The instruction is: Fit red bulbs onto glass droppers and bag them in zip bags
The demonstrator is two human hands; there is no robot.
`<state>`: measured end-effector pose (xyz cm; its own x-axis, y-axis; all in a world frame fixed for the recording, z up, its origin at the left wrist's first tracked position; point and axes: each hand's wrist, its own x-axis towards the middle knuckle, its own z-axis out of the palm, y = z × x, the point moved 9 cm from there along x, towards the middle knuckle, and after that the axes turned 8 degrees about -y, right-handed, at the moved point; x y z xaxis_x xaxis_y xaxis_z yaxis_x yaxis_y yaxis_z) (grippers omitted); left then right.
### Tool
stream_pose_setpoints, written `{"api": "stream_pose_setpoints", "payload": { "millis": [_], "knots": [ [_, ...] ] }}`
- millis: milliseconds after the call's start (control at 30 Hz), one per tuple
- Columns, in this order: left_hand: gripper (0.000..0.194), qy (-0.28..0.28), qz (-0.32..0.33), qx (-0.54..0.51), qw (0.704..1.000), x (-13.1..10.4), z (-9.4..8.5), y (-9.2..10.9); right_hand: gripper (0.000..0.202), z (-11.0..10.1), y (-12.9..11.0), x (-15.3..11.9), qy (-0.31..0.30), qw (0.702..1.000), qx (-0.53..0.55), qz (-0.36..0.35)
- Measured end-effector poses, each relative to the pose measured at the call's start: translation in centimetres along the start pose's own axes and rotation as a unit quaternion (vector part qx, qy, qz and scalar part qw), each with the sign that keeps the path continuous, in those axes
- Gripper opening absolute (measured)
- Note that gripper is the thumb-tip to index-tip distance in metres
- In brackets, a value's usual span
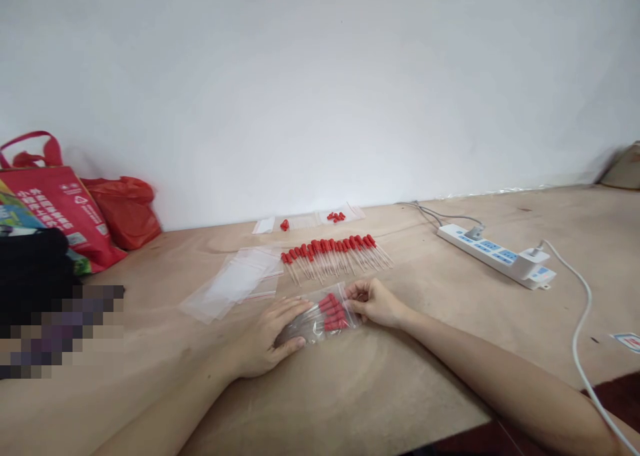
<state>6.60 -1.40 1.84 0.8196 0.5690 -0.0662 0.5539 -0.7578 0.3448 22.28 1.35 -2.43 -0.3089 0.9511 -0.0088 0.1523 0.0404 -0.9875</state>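
A clear zip bag (316,324) lies on the wooden table, holding several droppers with red bulbs (334,313) that point right. My left hand (277,333) rests flat over the bag's left end, fingers spread and thumb apart. At the bag's right end, my right hand (373,301) pinches the edge by the zip strip. Behind the bag lies a row of red-topped droppers (335,253) with pale, thin stems. Flat clear zip bags (230,283) overlap one another to the left of that row.
Small red bulbs (336,217) lie on bags near the wall, with another red piece (285,225) to their left. A white power strip (493,253) with cables is at the right. Red bags (75,216) and a black cloth (35,266) are at the left.
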Motion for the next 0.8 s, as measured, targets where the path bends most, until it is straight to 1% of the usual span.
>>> {"api": "stream_pose_setpoints", "payload": {
  "millis": [100,200,333,467,500,533,600,667,700,733,800],
  "knots": [
    [0.048,-0.007,-0.011,0.002,1.000,0.0,0.1,-0.1,0.017,-0.1,0.1,0.1,0.008,1.000,0.021,-0.004],
    [0.048,-0.004,-0.009,-0.003,1.000,0.0,0.1,-0.1,0.015,-0.2,0.3,0.2,0.019,1.000,0.013,-0.008],
    [0.049,0.000,-0.006,-0.008,1.000,0.0,0.1,-0.2,0.020,-0.3,0.3,0.2,0.036,0.999,0.022,0.000],
    [0.049,-0.008,-0.012,-0.008,1.000,0.1,0.2,-0.4,0.023,0.8,-0.3,0.1,-0.020,1.000,-0.008,-0.004],
    [0.049,-0.010,-0.012,-0.008,1.000,0.1,0.2,-0.4,0.023,0.8,-0.4,0.1,-0.023,1.000,-0.021,-0.003],
    [0.049,-0.009,-0.011,-0.007,1.000,0.1,0.2,-0.3,0.022,0.5,-0.6,0.0,-0.013,0.999,-0.038,-0.004],
    [0.048,-0.003,-0.006,-0.007,1.000,0.0,0.1,-0.2,0.020,-0.8,-1.1,-0.2,0.044,0.995,-0.092,-0.014],
    [0.048,0.003,0.000,-0.006,1.000,0.0,0.0,-0.1,0.022,-2.1,-1.8,-0.4,0.107,0.981,-0.158,-0.031],
    [0.048,0.004,0.002,-0.006,1.000,0.0,0.0,-0.2,0.025,-2.4,-2.0,-0.4,0.125,0.974,-0.186,-0.034],
    [0.048,0.004,0.005,-0.006,1.000,0.0,0.1,-0.2,0.029,-2.5,-2.1,-0.4,0.132,0.969,-0.207,-0.031],
    [0.047,-0.001,0.016,-0.003,1.000,0.1,0.3,-0.2,0.032,-2.2,-2.0,-0.1,0.120,0.965,-0.232,-0.018]
  ]
}}
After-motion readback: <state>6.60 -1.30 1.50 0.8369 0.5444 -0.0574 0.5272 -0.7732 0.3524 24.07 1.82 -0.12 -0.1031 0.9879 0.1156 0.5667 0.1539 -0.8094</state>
